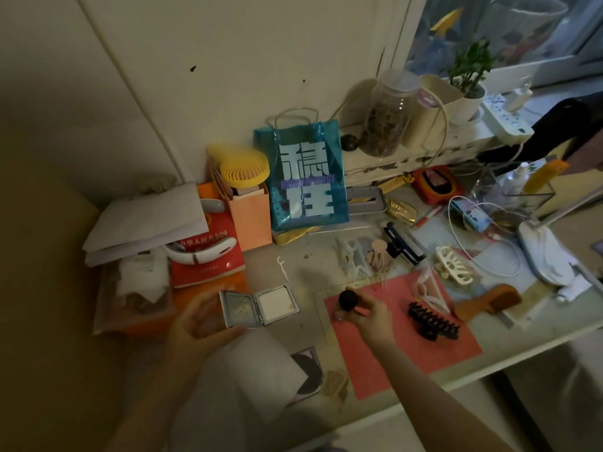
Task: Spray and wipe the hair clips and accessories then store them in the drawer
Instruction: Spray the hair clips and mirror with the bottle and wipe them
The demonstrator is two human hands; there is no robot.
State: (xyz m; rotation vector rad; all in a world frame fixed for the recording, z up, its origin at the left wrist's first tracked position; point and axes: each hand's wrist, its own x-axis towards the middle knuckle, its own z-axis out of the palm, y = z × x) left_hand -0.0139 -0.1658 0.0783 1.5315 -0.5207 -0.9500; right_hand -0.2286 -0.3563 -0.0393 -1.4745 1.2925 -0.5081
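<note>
Left hand (199,324) is holding an open hinged compact case (257,305), thumb curled under its near edge; it's square, metal-looking, with a dull mirror half and a white pad half. A sheet of white tissue (257,370) hangs just below that hand. Right hand (368,313) is wrapped around a small spray bottle (347,301) with a round black cap, held over the near-left corner of a flat pink mat (401,334).

Just to the right of the right hand, a spiky black claw clip (432,319) lies on the mat. Farther out past it there's a glossy cream claw clip (453,264) with looped cut-outs, and some pale, thin clips (362,256) beyond the right hand's knuckles. A brown wooden-looking comb (489,303) sits right of the black clip.

The bench (424,380) is pale, scuffed and very cluttered: a shiny blue plastic bag (306,177) and a yellow ribbed fan (244,168) stand against a cream wall beyond the left hand, with a red book (208,256) next to them. Dim room, with a window ledge up top right holding a glass jar (388,115) and a potted plant (470,76).
</note>
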